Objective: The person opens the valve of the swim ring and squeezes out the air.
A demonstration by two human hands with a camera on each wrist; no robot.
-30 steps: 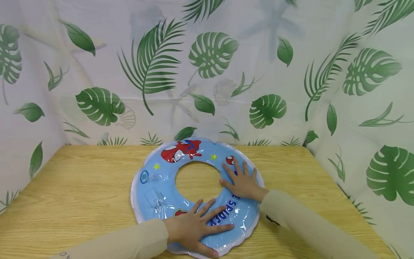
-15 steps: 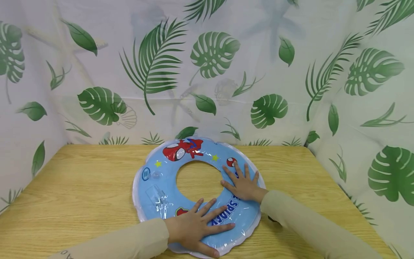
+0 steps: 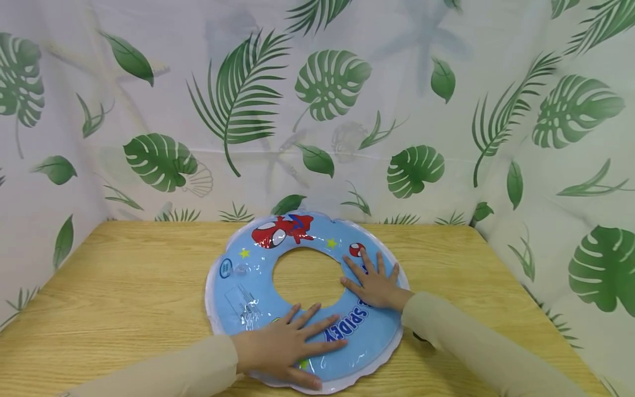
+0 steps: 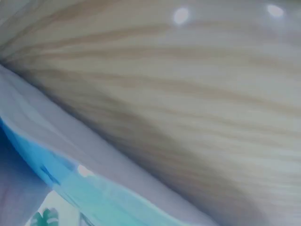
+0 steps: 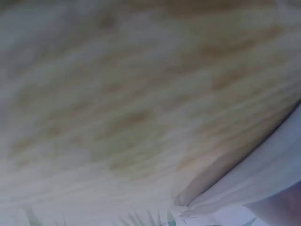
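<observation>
A light-blue inflatable swim ring (image 3: 233,320) with a whitish rim lies flat on the wooden table, printed with a red cartoon figure, stars and lettering. Spread fingers of my left hand (image 3: 288,347) rest on its near side, partly covering the print there. On the ring's right side lies my right hand (image 3: 374,286), its fingers also spread over the lettering. Neither hand grips anything. In the left wrist view the ring's pale edge (image 4: 94,146) crosses the lower left; in the right wrist view a pale edge of the ring (image 5: 263,174) shows at lower right.
The wood-grain table (image 3: 149,275) extends on both sides of the ring. Behind it and along the sides hangs a white curtain (image 3: 347,182) printed with green leaves. Both wrist views are mostly blurred table surface.
My left hand has slid a little to the left on the ring, uncovering more lettering and a star. My right hand keeps its place on the ring. The head view has shifted slightly.
</observation>
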